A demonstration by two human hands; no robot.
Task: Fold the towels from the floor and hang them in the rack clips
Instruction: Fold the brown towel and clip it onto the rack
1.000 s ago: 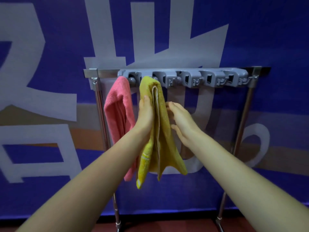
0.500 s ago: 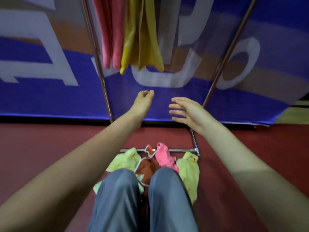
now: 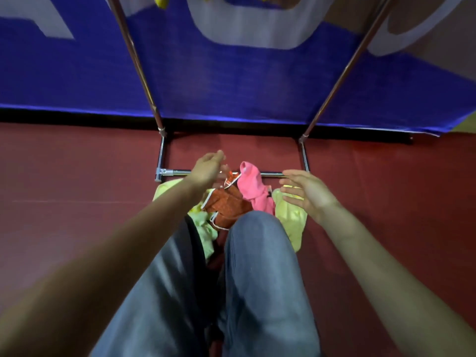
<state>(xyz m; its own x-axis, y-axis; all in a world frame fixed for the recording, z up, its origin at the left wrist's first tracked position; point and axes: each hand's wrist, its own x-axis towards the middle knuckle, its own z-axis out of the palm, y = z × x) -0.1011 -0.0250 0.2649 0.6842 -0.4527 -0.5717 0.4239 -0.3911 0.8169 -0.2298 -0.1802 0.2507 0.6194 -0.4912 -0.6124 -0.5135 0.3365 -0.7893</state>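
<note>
Towels (image 3: 229, 202): loose heap on the floor (image 3: 77, 189), between the person's knees (image 3: 257, 279) and the rack's front base bar (image 3: 175, 172).

Left hand (image 3: 206, 168) hovers over the far left of the heap. Fingers are relaxed and nothing is in it; it's a bit blurred. Right hand (image 3: 306, 194) hovers over the right side, fingers spread, also empty. Neither touches cloth as far as I can tell.

- Under the left hand: orange towel (image 3: 224, 212), white edging, crumpled.
- Beside it: pink towel (image 3: 251, 184), bunched, one end at the base bar.
- Under the right hand: yellow-green towel (image 3: 291, 222).
- By the left knee: pale green towel (image 3: 204, 225), partly hidden by the leg.

Handling, my read: small terry cloths that are light, limp and not fragile, with enough nap to grip. They overlap, so a grab mid-heap likely drags a neighbour along. Better to pinch an exposed corner or hem, lift it clear, find the second corner with the other hand, shake flat, then fold. The orange one's white edging makes the hem easy to find. Pink sits on top and looks least tangled.

Rack uprights (image 3: 139, 65) run out of frame, so the clips are not in view. A yellow cloth tip (image 3: 159, 1) shows at the top edge. Blue banner (image 3: 231, 81) behind.
</note>
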